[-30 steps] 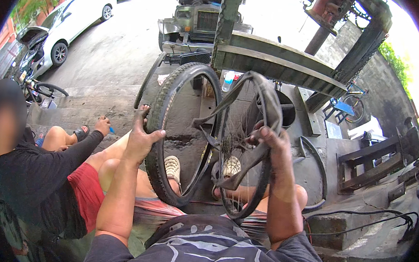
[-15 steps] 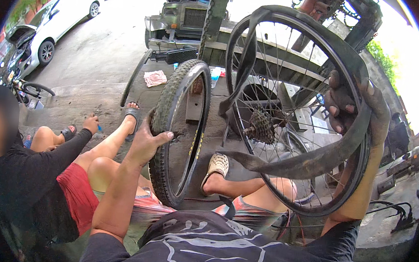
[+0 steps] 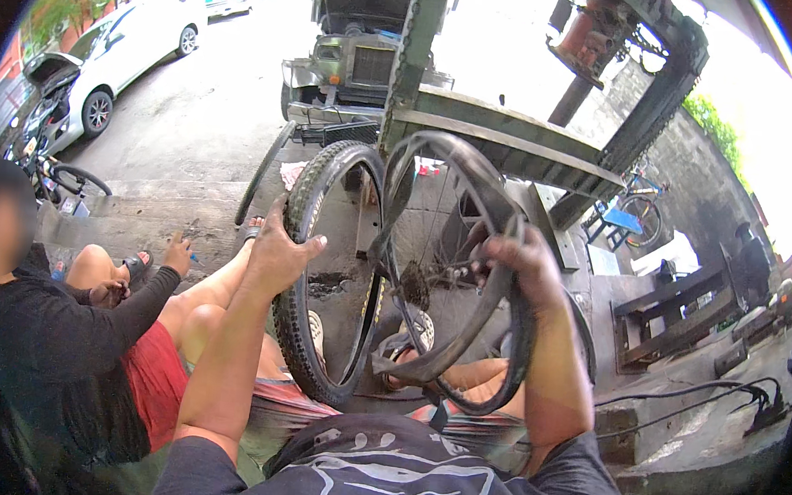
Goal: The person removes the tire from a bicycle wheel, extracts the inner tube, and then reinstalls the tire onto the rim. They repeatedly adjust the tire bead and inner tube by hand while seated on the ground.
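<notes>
A knobby black bicycle tire (image 3: pixel 296 333) stands upright in front of me, off any rim. My left hand (image 3: pixel 278 255) is closed on its left side, thumb toward the inside. To its right is a spoked bicycle wheel (image 3: pixel 486 405) with a sprocket cluster (image 3: pixel 415 286), tilted and blurred by motion. A limp black inner tube (image 3: pixel 428 369) loops loosely about the wheel. My right hand (image 3: pixel 527 265) grips the wheel's rim together with the tube on the right side. The tire and the wheel with its tube are close together, overlapping in view.
A person in a dark top (image 3: pixel 64 333) sits at my left. Ahead stand a heavy metal frame (image 3: pixel 506 149) and a parked green truck (image 3: pixel 369 64). A white car (image 3: pixel 118 58) is at far left. Cables (image 3: pixel 682 400) and a dark metal bench (image 3: pixel 675 311) lie right.
My right hand has brought the wheel and inner tube down and left, next to the tire. My left hand keeps its hold on the tire, which has shifted slightly.
</notes>
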### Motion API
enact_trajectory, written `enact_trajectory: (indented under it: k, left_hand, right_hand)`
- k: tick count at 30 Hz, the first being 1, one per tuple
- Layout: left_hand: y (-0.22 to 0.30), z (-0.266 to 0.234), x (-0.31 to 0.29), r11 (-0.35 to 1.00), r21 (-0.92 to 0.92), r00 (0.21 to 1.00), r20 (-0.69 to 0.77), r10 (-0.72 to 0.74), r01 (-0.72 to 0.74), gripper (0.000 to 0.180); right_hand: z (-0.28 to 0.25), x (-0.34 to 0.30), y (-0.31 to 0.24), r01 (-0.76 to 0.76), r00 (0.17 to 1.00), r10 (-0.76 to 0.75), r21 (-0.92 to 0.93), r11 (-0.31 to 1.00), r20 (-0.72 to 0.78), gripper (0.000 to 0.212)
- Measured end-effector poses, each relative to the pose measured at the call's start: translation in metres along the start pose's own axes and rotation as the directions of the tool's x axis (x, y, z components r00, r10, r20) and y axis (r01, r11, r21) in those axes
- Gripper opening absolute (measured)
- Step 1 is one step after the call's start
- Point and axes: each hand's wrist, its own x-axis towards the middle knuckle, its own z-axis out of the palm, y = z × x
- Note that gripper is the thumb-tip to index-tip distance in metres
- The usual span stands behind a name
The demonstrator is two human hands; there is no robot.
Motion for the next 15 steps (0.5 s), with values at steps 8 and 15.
enact_trajectory:
  k: [8, 15]
  left_hand:
    - [-0.013, -0.019, 0.001, 0.859, 0.505, 0.991, -0.137, -0.011, 0.079, 0.102]
    - [0.014, -0.008, 0.009, 0.656, 0.753, 0.996, 0.021, -0.088, 0.041, 0.100]
  right_hand:
    - [0.028, 0.002, 0.099, -0.018, 0.992, 0.022, -0.037, 0.999, 0.125, 0.051]
    - [0.042, -0.008, 0.104, -0.054, 0.985, 0.047, 0.038, 0.998, 0.163, 0.056]
